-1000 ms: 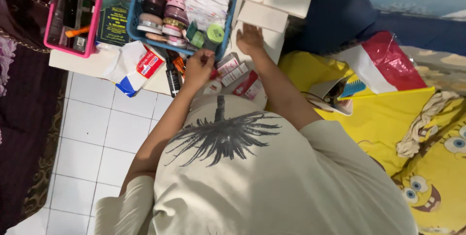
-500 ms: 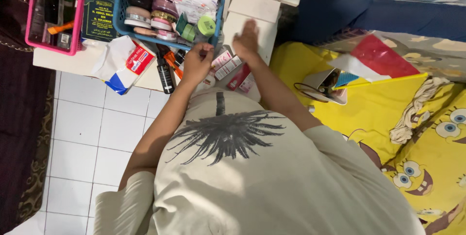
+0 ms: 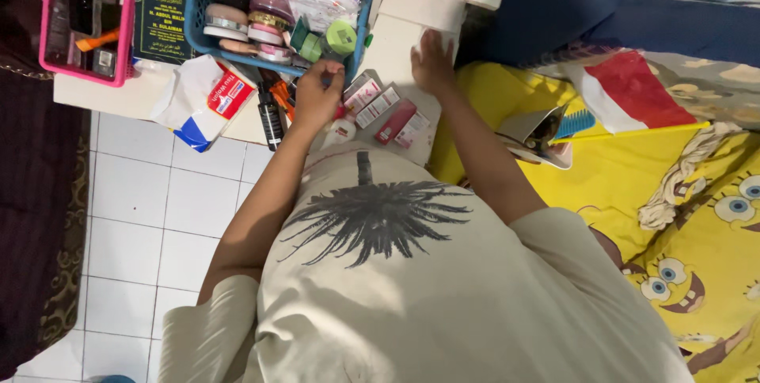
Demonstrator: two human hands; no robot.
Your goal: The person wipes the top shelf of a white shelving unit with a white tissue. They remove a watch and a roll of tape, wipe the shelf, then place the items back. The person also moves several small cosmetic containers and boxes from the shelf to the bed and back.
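Observation:
My left hand (image 3: pixel 317 96) is curled at the near rim of a blue basket (image 3: pixel 360 28), its fingertips pinched together over small pink-and-white boxes (image 3: pixel 374 104). Whatever lies inside the fingers is hidden. My right hand (image 3: pixel 432 62) lies flat with fingers spread on the white tabletop (image 3: pixel 396 51), close to its right edge and apart from the boxes. A red box (image 3: pixel 396 120) lies between the two hands. The basket holds round jars (image 3: pixel 265 31) and green-capped bottles (image 3: pixel 340 36).
A pink basket (image 3: pixel 85 74) and a dark green book (image 3: pixel 162 23) sit at the left. A white tissue pack (image 3: pixel 207 102) and a dark bottle (image 3: pixel 271 118) lie near the table's edge. White floor tiles (image 3: pixel 150 209) lie below, a yellow cartoon sheet (image 3: pixel 633 193) with a blue comb (image 3: pixel 578 122) to the right.
My right hand lifted off the tabletop, then came down flat again a little farther right. My left hand stayed curled at the basket's rim. The view shifted slightly.

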